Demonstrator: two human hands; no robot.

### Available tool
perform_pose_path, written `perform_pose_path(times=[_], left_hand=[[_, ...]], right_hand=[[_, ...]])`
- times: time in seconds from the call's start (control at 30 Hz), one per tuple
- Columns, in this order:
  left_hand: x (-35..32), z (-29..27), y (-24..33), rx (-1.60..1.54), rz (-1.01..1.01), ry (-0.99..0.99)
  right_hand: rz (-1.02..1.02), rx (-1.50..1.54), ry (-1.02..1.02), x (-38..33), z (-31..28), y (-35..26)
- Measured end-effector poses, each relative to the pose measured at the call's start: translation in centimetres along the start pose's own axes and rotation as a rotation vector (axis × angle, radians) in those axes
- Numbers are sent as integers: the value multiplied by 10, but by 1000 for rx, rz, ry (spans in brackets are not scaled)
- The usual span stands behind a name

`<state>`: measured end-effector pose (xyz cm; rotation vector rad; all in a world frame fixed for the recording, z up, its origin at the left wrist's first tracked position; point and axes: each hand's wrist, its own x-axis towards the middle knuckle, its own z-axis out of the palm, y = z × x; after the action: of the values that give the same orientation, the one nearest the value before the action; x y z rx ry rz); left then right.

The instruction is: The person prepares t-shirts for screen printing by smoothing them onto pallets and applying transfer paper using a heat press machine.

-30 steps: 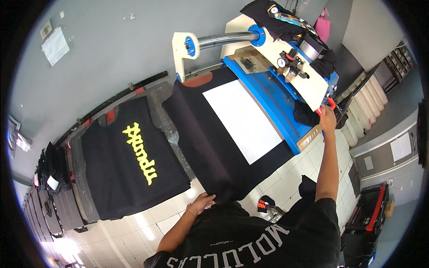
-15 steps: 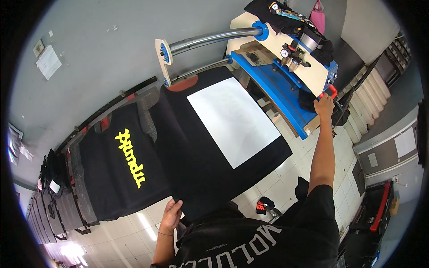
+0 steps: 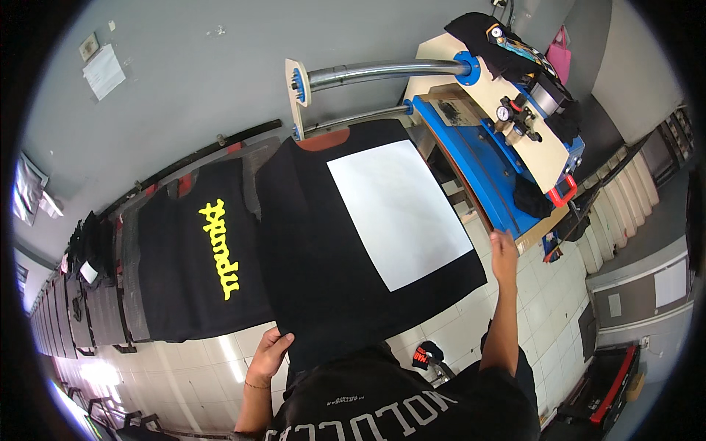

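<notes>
A black T-shirt (image 3: 309, 279) lies spread on a platen in front of me, with a plain white sheet (image 3: 401, 213) flat on its right part. At the shirt's near left corner, my left hand (image 3: 269, 356) is closed, pinching the hem between thumb and fingers. My right hand (image 3: 504, 257) is off the red handle (image 3: 563, 192), beside the near corner of the blue heat press (image 3: 478, 162) and just right of the shirt. Its fingers are blurred, so their hold cannot be made out. Left of this shirt lies a second black shirt (image 3: 184, 264) with a yellow print (image 3: 220, 250).
Steel guide rails (image 3: 382, 74) run from the press to an end plate along the wall. More platens (image 3: 103, 309) continue in a row to the far left, with dark cloth (image 3: 92, 246) heaped on one. A black cart with a red edge (image 3: 616, 382) stands at the lower right.
My right hand has let go of the red handle and come down toward me, near the press corner. My left hand still pinches the shirt hem. The whole view has shifted slightly.
</notes>
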<state>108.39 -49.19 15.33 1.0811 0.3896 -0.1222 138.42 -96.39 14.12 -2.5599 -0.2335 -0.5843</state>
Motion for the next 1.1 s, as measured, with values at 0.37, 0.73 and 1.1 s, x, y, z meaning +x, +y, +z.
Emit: perform_pose_path(times=[0.37, 0.73, 1.1], left_hand=[[0, 7, 22, 143, -81, -18], [7, -22, 62, 50, 143, -157], [-125, -187, 293, -84, 922, 184]], right_hand=[[1321, 710, -81, -94, 53, 63], [696, 907, 214, -37, -24, -34], [117, 1590, 284, 92, -150, -370]])
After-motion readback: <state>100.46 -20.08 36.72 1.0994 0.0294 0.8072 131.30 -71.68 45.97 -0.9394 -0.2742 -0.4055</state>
